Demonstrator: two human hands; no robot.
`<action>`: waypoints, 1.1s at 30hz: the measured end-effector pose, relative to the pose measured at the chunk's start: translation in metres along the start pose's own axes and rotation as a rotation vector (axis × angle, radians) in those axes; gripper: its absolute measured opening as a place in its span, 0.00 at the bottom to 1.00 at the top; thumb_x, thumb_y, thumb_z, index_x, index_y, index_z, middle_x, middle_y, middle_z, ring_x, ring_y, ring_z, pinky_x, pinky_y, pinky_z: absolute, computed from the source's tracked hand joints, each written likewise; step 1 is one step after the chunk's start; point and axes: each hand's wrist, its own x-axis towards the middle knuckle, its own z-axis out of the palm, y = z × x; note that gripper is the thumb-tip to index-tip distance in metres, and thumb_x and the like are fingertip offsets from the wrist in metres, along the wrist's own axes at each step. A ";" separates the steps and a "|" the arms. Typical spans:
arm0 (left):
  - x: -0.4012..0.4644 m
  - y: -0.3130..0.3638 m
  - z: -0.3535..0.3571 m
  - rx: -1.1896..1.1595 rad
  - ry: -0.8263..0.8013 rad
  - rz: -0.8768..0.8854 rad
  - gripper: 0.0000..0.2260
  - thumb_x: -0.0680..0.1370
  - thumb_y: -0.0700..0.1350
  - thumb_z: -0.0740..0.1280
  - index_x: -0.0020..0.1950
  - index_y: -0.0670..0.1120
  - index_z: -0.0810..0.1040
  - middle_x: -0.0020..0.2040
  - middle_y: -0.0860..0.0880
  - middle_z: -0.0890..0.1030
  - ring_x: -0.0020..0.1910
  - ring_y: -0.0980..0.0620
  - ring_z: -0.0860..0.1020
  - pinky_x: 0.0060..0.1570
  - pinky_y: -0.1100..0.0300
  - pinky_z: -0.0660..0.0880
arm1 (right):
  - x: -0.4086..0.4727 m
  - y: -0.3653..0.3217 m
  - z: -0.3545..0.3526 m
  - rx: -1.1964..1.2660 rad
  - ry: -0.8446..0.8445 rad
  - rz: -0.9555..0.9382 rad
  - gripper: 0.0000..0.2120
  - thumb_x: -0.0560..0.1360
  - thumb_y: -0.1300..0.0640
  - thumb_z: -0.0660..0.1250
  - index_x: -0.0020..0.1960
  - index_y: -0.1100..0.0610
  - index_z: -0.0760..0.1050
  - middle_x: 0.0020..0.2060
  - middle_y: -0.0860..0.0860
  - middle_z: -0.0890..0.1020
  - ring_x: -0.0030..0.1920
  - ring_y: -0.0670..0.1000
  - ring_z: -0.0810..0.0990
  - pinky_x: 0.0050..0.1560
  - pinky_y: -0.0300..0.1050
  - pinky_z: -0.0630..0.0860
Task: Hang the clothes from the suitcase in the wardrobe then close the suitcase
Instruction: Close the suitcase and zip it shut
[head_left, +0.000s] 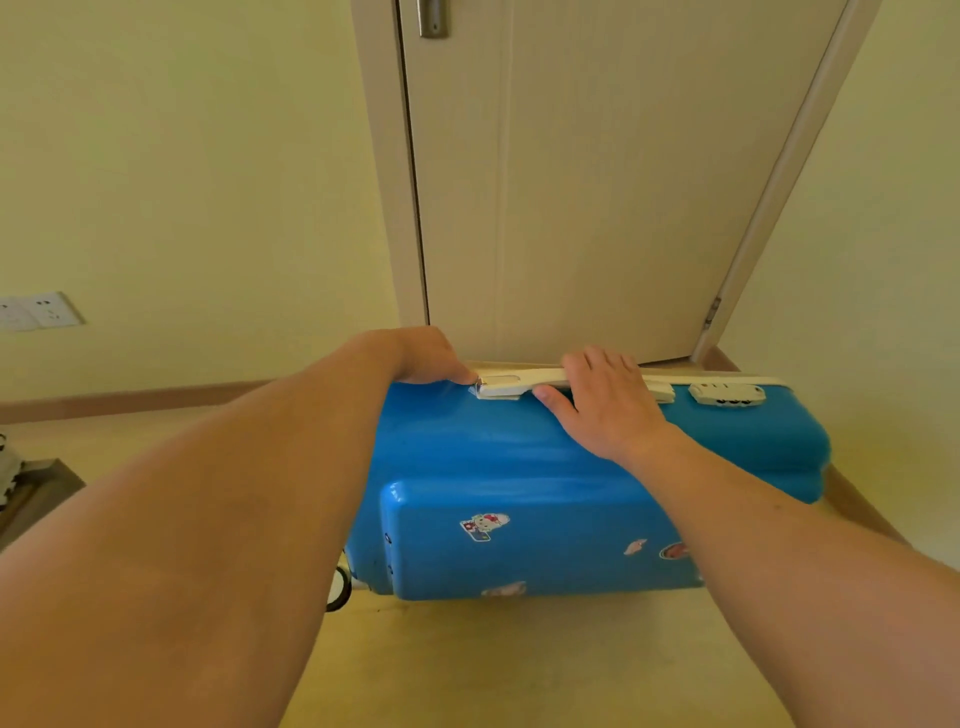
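Socket on left wall. Left hand pinches the zipper pull at the suitcase top edge. Suitcase is shut, on its side on the floor before the door. Right hand grips its white handle; lock just right.

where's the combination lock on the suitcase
In the head view the white combination lock sits on the top edge of the blue suitcase, far right, beyond the right hand gripping the white handle.
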 end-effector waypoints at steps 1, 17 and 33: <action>0.004 -0.006 -0.004 0.001 0.011 -0.004 0.20 0.76 0.61 0.65 0.56 0.47 0.79 0.57 0.48 0.78 0.55 0.47 0.76 0.58 0.52 0.71 | 0.011 0.002 0.001 0.003 -0.019 -0.011 0.24 0.79 0.36 0.49 0.53 0.55 0.70 0.49 0.52 0.73 0.51 0.55 0.71 0.56 0.50 0.67; 0.033 -0.186 0.055 -1.151 0.701 -0.215 0.56 0.61 0.65 0.78 0.79 0.56 0.47 0.78 0.50 0.54 0.75 0.48 0.59 0.69 0.47 0.64 | 0.174 -0.024 0.025 -0.088 -0.339 0.021 0.24 0.82 0.41 0.50 0.63 0.59 0.70 0.60 0.59 0.74 0.61 0.59 0.72 0.58 0.52 0.68; 0.124 -0.207 0.072 -1.272 0.096 0.035 0.37 0.61 0.66 0.75 0.66 0.50 0.76 0.58 0.52 0.83 0.59 0.49 0.80 0.59 0.53 0.74 | 0.245 -0.012 0.083 0.101 -0.310 0.060 0.20 0.81 0.41 0.54 0.54 0.57 0.71 0.48 0.53 0.71 0.49 0.55 0.69 0.48 0.48 0.67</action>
